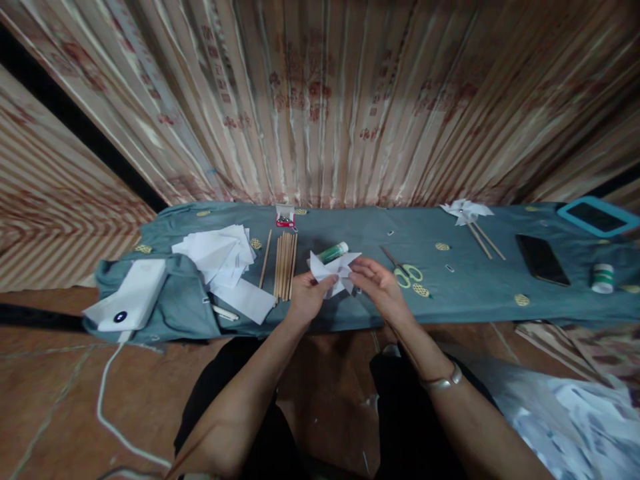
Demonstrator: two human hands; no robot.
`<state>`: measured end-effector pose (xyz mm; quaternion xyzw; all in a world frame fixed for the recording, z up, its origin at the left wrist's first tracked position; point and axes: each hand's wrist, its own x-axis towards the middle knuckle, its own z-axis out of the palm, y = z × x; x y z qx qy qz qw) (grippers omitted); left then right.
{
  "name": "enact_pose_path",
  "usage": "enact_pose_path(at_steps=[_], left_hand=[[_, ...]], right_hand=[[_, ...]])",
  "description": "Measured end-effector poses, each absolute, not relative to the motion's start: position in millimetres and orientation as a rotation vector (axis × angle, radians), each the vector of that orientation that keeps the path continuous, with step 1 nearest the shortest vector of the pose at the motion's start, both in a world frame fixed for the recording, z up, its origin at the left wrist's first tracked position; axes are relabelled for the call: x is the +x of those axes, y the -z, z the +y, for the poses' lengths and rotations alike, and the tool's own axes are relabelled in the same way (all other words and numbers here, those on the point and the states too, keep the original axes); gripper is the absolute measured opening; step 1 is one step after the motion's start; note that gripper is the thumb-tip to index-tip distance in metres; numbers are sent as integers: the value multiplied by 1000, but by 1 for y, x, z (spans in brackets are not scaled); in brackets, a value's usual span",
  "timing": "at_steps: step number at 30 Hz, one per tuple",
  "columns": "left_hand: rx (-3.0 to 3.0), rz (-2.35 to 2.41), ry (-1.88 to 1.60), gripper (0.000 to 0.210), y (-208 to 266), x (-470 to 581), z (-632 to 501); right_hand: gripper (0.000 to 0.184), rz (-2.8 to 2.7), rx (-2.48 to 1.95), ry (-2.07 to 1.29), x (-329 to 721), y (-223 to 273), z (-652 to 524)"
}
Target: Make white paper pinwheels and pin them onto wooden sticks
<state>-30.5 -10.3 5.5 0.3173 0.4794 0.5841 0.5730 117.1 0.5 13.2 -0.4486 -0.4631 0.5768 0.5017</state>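
Both my hands hold a white folded paper pinwheel (334, 269) over the front edge of a low table covered in blue-grey cloth (360, 230). My left hand (306, 298) pinches its left side and my right hand (379, 287) grips its right side. Just behind the paper lies a glue stick with a green cap (334, 252). A row of wooden sticks (285, 264) lies left of my hands, and green-handled scissors (405, 270) lie to the right.
A pile of white paper sheets (223, 257) and a white power bank (131, 293) with a cable sit at the left. A small red box (285, 217), a finished pinwheel on sticks (467, 213), a black phone (543, 259), a blue-framed tablet (597, 215) and a tape roll (603, 277) lie farther off.
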Motion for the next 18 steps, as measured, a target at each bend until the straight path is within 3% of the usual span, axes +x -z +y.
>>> enact_pose_path(at_steps=[8, 13, 18], left_hand=[[603, 1090, -1409, 28, -20, -42, -8], [576, 1084, -1433, 28, -27, -51, -5], [616, 1108, -1397, 28, -31, -63, -7]], right_hand=[[32, -1202, -1167, -1174, 116, -4, 31], [18, -1636, -1215, -1054, 89, -6, 74], [20, -2145, -1186, -537, 49, -28, 139]])
